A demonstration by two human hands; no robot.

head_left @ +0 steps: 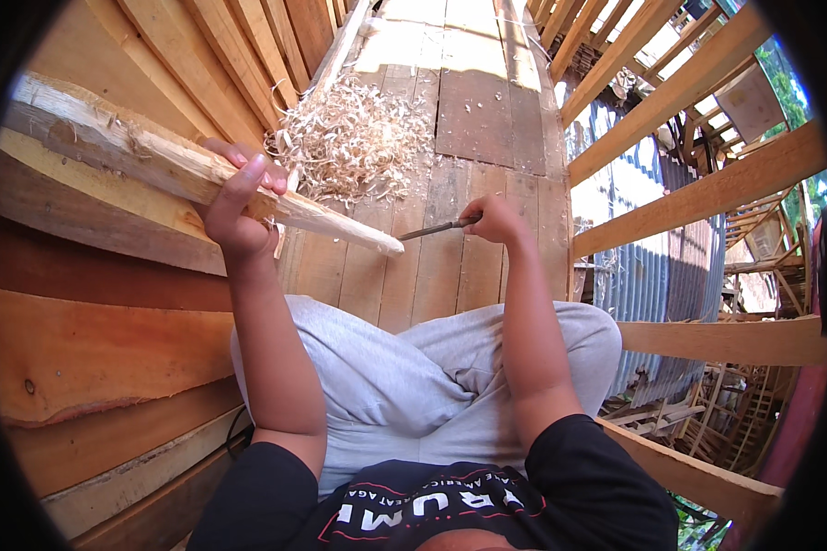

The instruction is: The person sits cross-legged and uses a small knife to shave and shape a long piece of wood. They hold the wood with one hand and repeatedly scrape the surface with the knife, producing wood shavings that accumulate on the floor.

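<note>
Shavings (354,138) on floor (473,101) behind stick (202,170); knife (436,227) right.

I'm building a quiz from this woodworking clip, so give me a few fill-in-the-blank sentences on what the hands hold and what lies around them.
1. The left hand grips a long wooden ____ whittled to a point.
2. The right hand holds a metal ____, its tip near the wood's point.
3. A pile of wood ____ lies on the plank floor.
4. The person sits wearing grey ____.

Missing: stake; blade; shavings; trousers

Pale cream wooden stake (202,174) in the left hand (234,207), dark grey metal blade (436,228) in the right hand (494,219), blond shavings (354,138) beyond both hands, weathered brown-grey floorboards (473,110) beneath, light grey trousers (404,367) below.
</note>
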